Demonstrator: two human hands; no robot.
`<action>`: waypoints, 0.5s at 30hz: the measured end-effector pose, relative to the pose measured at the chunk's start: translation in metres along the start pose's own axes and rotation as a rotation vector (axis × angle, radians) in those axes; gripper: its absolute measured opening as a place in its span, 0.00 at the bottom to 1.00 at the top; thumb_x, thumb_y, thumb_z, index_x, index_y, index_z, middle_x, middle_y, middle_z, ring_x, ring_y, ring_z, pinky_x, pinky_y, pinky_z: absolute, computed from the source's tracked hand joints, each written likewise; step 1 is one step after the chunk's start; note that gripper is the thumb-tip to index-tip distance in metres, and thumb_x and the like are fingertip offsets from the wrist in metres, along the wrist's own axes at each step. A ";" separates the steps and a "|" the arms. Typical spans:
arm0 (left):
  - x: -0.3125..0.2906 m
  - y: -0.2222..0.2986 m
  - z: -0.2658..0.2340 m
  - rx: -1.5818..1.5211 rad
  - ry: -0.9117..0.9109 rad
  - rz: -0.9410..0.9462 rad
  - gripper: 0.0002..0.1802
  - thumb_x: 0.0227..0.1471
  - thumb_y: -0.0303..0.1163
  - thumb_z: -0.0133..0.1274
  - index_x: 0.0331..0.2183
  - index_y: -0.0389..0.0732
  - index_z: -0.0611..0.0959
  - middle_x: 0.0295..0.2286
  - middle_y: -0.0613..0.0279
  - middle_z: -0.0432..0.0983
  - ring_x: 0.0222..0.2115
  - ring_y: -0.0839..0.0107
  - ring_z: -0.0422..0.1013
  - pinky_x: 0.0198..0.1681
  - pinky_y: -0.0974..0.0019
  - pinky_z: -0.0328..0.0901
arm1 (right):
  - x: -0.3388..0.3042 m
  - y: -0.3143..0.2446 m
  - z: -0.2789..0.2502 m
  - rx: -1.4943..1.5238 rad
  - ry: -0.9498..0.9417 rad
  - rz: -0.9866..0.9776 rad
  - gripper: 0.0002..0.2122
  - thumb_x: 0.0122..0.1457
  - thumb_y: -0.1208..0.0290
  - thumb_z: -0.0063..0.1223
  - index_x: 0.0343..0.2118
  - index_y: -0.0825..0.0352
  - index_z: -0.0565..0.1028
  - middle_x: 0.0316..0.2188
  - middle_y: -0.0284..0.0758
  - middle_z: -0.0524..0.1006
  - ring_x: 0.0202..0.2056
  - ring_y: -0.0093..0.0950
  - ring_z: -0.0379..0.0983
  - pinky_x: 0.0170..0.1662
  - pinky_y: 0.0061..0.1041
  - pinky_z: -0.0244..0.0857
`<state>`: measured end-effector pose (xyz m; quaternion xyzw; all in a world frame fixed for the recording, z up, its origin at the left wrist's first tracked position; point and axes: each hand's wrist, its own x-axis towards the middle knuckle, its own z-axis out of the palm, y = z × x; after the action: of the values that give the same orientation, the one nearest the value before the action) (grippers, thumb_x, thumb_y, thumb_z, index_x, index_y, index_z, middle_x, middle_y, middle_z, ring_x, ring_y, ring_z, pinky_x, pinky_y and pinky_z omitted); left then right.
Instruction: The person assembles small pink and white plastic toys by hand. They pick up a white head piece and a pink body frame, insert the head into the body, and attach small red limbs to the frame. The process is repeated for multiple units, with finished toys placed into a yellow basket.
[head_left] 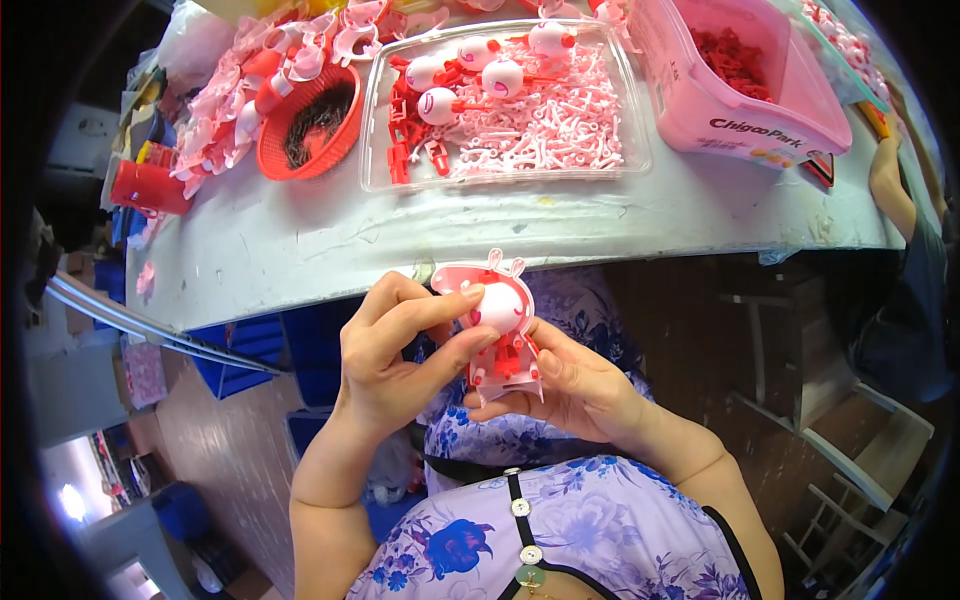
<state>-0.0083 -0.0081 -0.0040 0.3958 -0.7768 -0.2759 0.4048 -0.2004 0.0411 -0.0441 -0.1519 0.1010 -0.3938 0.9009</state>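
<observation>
Just off the near edge of the table, I hold a pink plastic toy shell (510,384) with two small ears at its top. A white ball-shaped head (502,310) with a pink mark sits in its upper part, and red pieces (508,358) show below. The thumb and forefinger of my left hand (395,335) pinch the white head from the left. From the right and below, my right hand (585,385) grips the shell, its thumb along the side. Some fingers of both hands are hidden behind the toy.
On the table (300,250), a clear tray (370,150) bears small pink pieces, red parts and several white heads. Left of it are a red basket (272,150) with dark bits and heaped pink shells (225,105). A pink bin (700,128) and another person's arm (890,185) are right.
</observation>
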 end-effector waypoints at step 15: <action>0.016 0.087 -0.042 -0.592 0.446 0.391 0.08 0.40 0.29 0.61 0.26 0.41 0.78 0.22 0.66 0.69 0.21 0.73 0.67 0.24 0.71 0.62 | 0.003 0.002 -0.006 0.010 0.009 -0.010 0.27 0.65 0.57 0.41 0.60 0.68 0.51 0.56 0.51 0.62 0.54 0.38 0.66 0.59 0.39 0.58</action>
<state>-0.0126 0.0203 0.0900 0.1574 -0.6177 -0.3130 0.7040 -0.1986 0.0392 -0.0508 -0.1462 0.1024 -0.3995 0.8992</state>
